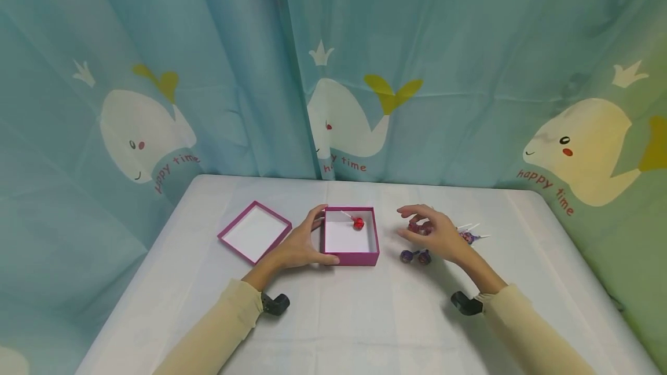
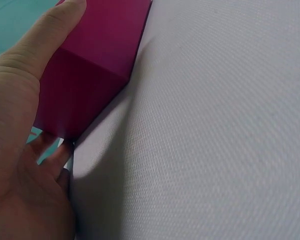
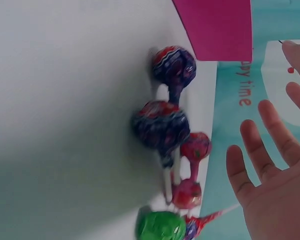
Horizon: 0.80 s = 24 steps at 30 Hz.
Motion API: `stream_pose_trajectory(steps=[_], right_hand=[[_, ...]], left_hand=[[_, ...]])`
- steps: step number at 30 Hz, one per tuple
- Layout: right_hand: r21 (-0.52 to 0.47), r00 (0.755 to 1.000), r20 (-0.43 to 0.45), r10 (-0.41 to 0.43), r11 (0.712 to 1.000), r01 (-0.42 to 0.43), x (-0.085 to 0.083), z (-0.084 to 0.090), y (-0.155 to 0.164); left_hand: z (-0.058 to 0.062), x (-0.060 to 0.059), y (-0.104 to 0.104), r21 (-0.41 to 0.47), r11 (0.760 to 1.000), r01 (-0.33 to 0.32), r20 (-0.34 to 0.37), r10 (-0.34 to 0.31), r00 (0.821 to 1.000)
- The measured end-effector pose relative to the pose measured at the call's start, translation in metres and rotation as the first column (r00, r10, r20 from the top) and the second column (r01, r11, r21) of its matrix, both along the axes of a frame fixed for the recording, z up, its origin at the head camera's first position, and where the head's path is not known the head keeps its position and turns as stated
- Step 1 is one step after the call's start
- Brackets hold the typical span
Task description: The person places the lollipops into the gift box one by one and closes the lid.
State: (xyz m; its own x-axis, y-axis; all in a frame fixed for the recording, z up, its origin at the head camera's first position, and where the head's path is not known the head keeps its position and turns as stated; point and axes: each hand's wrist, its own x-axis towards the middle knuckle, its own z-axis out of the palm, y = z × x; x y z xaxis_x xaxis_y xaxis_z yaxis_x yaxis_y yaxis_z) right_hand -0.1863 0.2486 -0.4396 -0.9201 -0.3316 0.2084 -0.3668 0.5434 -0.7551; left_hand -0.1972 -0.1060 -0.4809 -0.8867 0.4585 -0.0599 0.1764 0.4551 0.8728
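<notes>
Left hand [image 1: 302,247] clamped on square magenta box [image 1: 357,259]; right hand [image 1: 440,237], fingers apart, near round lollipops [image 3: 161,126]; woven white tabletop [image 1: 359,323], whale-print curtain [image 1: 245,22].

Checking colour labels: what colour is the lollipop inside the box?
Red. The lollipop inside the box shows best in the head view.

Behind the white table [image 1: 339,323] I see a blue-green curtain [image 1: 229,22] printed with pale, yellow-tailed whales [image 1: 349,123], each with a small crown [image 1: 321,57] above it and red "happy time" lettering [image 1: 354,165] beneath.
</notes>
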Motion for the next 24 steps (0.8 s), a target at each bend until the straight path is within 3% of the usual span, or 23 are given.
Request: stream_pose_trajectory(steps=[18,24], right_hand=[[0.091,1.0,0.008,0.019,0.996,-0.019,0.023,-0.023,0.022],[0.102,0.997,-0.021,0.074,0.992,-0.072,0.027,-0.029,0.022]], left_hand=[[0.001,-0.001,0.001,0.0,1.0,-0.004,-0.005,0.004,1.0],[-0.001,-0.001,0.0,0.001,1.0,-0.004,-0.007,0.004,1.0]])
